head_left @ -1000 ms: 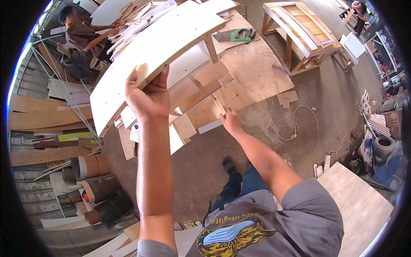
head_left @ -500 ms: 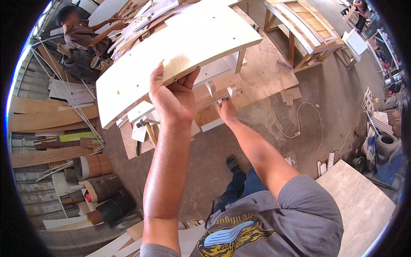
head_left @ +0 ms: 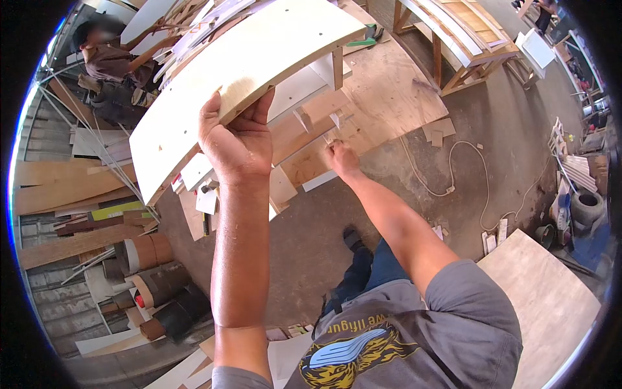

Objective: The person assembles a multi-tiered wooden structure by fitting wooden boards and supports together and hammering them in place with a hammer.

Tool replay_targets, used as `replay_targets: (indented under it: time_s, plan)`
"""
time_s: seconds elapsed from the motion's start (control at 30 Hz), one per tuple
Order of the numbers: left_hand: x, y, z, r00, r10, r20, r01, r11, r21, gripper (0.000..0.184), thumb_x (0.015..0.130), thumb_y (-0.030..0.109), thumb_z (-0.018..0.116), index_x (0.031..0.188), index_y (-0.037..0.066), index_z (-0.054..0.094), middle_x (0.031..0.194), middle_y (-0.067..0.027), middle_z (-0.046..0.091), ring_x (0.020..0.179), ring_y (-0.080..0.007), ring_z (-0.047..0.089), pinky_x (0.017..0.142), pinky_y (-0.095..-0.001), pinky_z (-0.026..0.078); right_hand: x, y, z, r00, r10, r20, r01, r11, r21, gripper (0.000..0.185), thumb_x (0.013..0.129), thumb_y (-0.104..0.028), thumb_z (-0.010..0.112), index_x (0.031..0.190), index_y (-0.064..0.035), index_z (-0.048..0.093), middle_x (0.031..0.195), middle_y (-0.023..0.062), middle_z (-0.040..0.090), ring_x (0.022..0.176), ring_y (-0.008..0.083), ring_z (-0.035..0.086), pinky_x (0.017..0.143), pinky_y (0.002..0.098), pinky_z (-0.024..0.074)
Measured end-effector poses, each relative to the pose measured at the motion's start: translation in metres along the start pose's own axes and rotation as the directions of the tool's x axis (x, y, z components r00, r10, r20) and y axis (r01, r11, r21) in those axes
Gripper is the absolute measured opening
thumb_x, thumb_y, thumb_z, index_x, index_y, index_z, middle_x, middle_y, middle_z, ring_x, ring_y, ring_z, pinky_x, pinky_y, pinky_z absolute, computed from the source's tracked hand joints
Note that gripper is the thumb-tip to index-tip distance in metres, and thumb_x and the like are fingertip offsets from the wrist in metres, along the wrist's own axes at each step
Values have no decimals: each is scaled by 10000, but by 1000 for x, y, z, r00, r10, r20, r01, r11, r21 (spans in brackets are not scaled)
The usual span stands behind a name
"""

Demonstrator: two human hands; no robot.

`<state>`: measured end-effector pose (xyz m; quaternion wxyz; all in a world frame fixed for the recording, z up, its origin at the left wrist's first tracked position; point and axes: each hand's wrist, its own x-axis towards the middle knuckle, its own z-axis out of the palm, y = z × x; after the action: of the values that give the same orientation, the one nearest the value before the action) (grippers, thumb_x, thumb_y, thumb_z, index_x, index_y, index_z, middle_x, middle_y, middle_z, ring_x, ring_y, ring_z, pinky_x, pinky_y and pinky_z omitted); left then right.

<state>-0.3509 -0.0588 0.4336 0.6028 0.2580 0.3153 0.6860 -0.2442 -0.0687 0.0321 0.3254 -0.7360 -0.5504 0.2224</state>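
Observation:
A long pale plywood panel [head_left: 246, 55] is tilted up on edge, with a white board and a wooden leg [head_left: 337, 68] showing beneath it. My left hand [head_left: 238, 142] is closed on its near edge, thumb on the top face and fingers underneath. Low over a plywood sheet [head_left: 389, 97], my right hand [head_left: 343, 159] has its fingers curled together; what is in them, if anything, is too small to make out. Just beyond it stand two small wooden blocks [head_left: 302, 120] beside a long strip. A green-handled tool [head_left: 369, 36] lies past the panel's right end.
Another person [head_left: 116, 61] reaches over piled offcuts at the upper left. A wooden frame table [head_left: 476, 48] stands at the upper right. A white cable [head_left: 447, 192] loops across the floor. Rolls of sheet material [head_left: 149, 253] lie left, a large board [head_left: 541, 292] right.
The panel and my left hand have shifted left in the view. The green-handled tool has come into sight, while a hammer seen earlier is hidden. My right hand has moved only slightly.

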Motion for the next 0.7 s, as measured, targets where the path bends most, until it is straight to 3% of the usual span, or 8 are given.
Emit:
replay_targets:
  time_s: [0.2, 0.33, 0.43, 0.5, 0.57, 0.63, 0.67, 0.7]
  plan:
    - [0, -4, -1, 1000, 12, 24, -12, 1000, 7, 321, 1061, 172, 435, 1261, -77, 461, 1209, -268, 614, 1200, -365, 657, 1060, -521, 586, 7, 5, -5, 999, -9, 46, 10, 1000, -19, 311, 938, -320, 702, 1039, -26, 685, 940, 229, 709, 896, 428, 699, 782, 523, 568]
    - [0, -2, -12, 994, -69, 84, 63, 995, 71, 409, 1056, 263, 473, 1337, -34, 469, 1254, -264, 619, 1185, -389, 665, 1020, -509, 600, 3, -11, -38, 996, 51, 68, -52, 998, 26, 370, 901, -324, 721, 1129, -36, 680, 938, 216, 712, 904, 404, 703, 802, 514, 558]
    - [-5, 4, -18, 976, -157, 151, 127, 973, 191, 498, 1045, 350, 503, 1404, 7, 460, 1297, -253, 617, 1164, -398, 677, 972, -503, 610, 4, 12, -47, 988, 155, -4, -151, 963, 222, 413, 894, -335, 703, 1193, -52, 673, 966, 210, 711, 910, 390, 696, 829, 484, 546]
    - [-9, 6, -24, 967, -200, 159, 149, 946, 289, 553, 1037, 403, 514, 1441, 31, 447, 1318, -245, 618, 1147, -398, 686, 937, -498, 616, 12, 24, -57, 955, 252, -158, -166, 892, 420, 418, 919, -355, 666, 1222, -67, 678, 991, 196, 714, 929, 353, 691, 862, 456, 528]
    - [-12, 5, -23, 972, -199, 123, 150, 934, 325, 608, 1025, 456, 512, 1445, 21, 442, 1321, -246, 620, 1122, -389, 699, 892, -492, 626, 32, 22, -80, 956, 218, -197, -130, 915, 381, 470, 985, -421, 598, 1204, -8, 647, 1112, 248, 691, 1060, 432, 654, 932, 496, 494]
    - [-14, 3, -26, 974, -200, 105, 153, 925, 347, 641, 1018, 489, 514, 1445, 17, 440, 1344, -246, 614, 1115, -382, 703, 887, -494, 625, 56, 12, -93, 959, 212, -190, -76, 835, 545, 492, 1015, -441, 560, 1239, -12, 645, 1180, 223, 678, 1124, 387, 637, 972, 469, 480]
    - [-16, 2, -30, 968, -190, 163, 135, 945, 297, 711, 963, 466, 622, 1441, -32, 453, 1260, -244, 671, 1045, -354, 735, 905, -483, 607, 68, 9, -96, 960, 208, -187, -49, 784, 619, 503, 1030, -450, 540, 1257, -14, 644, 1215, 210, 672, 1156, 364, 628, 992, 455, 473]
    - [-20, 1, -38, 958, -188, 218, 109, 937, 332, 736, 956, 454, 636, 1464, -37, 433, 1259, -240, 673, 1040, -344, 736, 903, -476, 606, 85, 12, -92, 976, 160, -147, -26, 759, 651, 492, 1039, -455, 536, 1304, -51, 631, 1238, 158, 664, 1153, 312, 618, 972, 428, 472]
